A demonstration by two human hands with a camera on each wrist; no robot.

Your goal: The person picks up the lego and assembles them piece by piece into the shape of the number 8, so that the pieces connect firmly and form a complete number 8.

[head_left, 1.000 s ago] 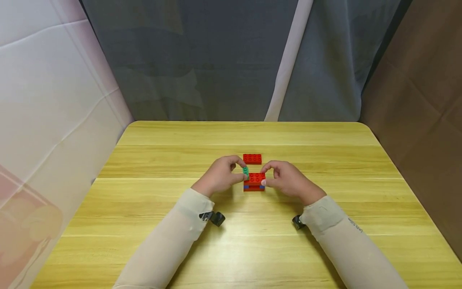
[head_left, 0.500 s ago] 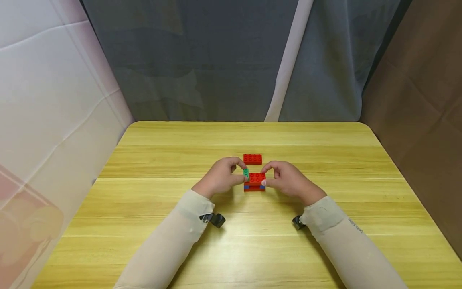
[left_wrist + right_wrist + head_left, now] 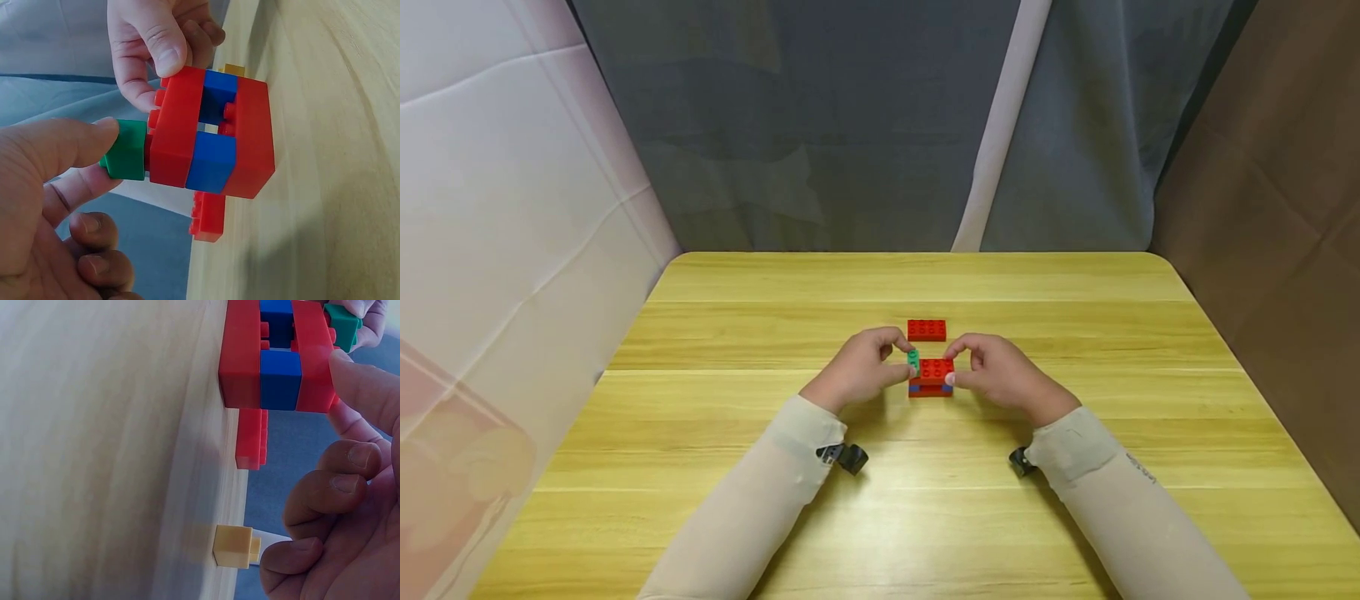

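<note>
In the head view, a block stack stands mid-table: a lower red brick, blue bricks at its two ends with a gap between, and an upper red brick [image 3: 936, 368] with studs up. My left hand [image 3: 862, 367] pinches a small green brick [image 3: 127, 150] between thumb and index finger over the stack's left end. A strip of red stud shows between green and red in the left wrist view. At the opposite end, my right hand [image 3: 996, 372] holds the upper red brick by thumb and index finger. Its other fingers curl loosely below a blue brick [image 3: 280, 380].
Behind the stack lies a separate red brick [image 3: 927, 330] on the wooden table [image 3: 925, 500]. A yellow brick [image 3: 234, 547] stands farther right, hidden from the head view. Grey cloth [image 3: 850, 125] hangs beyond the table's far edge.
The green brick has come slightly down and nearer along the stack's left end with my left fingers. My right hand keeps its hold, and the stack stays put.
</note>
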